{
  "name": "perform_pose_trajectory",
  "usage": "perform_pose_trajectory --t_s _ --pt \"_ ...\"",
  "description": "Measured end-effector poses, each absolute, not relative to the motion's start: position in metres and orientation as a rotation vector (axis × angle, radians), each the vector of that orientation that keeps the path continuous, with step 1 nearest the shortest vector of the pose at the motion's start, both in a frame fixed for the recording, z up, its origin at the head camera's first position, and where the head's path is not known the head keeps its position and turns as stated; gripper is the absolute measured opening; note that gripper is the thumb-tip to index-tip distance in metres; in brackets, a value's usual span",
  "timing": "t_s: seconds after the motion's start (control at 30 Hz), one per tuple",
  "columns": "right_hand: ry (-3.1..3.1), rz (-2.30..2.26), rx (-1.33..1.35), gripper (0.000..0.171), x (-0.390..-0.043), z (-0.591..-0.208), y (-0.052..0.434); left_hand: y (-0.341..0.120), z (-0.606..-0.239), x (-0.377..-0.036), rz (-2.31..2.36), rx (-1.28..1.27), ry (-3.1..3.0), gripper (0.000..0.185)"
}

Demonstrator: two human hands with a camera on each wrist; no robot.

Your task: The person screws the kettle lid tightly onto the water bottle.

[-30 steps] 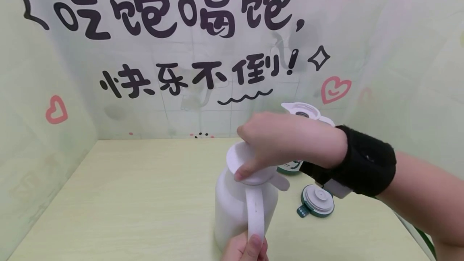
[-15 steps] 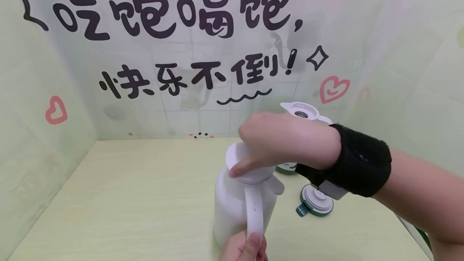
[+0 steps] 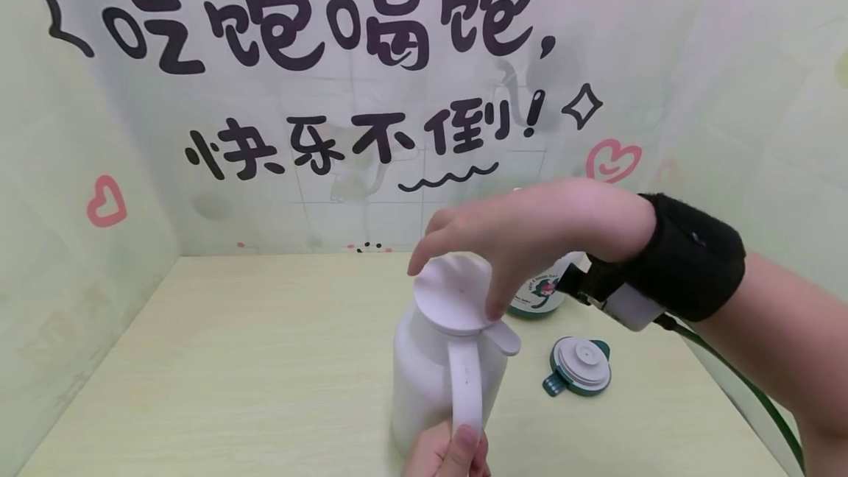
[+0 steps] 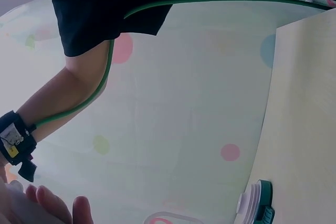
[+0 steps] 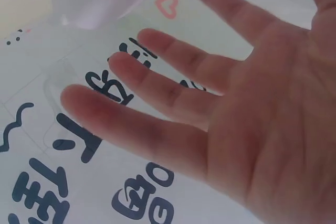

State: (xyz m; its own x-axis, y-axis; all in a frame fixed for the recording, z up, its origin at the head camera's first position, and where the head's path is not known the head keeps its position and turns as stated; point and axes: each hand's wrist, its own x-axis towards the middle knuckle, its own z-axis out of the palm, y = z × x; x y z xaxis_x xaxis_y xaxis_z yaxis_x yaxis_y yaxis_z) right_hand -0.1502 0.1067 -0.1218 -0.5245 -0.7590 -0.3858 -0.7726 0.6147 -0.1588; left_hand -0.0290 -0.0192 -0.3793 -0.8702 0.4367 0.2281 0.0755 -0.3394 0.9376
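Observation:
A white jug [image 3: 417, 381] with a round white lid [image 3: 450, 297] stands upright at the front of the table. My left hand [image 3: 447, 452] grips its handle [image 3: 467, 381] low down, with the thumb over the outer side. Over the lid is my right hand [image 3: 513, 230], its fingers spread and nearly straight in the right wrist view. Thumb and forefinger span the lid; whether the thumb tip touches its edge I cannot tell. A rounded tab [image 3: 506, 337] juts out on the right, just under the lid. In the left wrist view only a few left fingers [image 4: 52, 205] show.
Behind the right hand stands a second jug [image 3: 539, 293] with a green base and a printed picture, mostly hidden. A grey-and-green lid [image 3: 581, 365] lies upside down on the table [image 3: 252, 366] to the right. A green cable [image 3: 742, 381] trails from the right wrist.
My right hand has let go of the jug's lid and risen slightly, its fingers opening out. The tab has shifted a little against the handle. The left hand still holds the handle.

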Motion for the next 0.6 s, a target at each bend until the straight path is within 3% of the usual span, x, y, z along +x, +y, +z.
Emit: perform_pose_trajectory --t_s 0.6 --pt "2.377 -0.006 -1.243 0.063 -0.1525 -0.1300 0.1038 -0.0174 -0.3827 -0.0300 2.343 0.733 1.621 0.042"
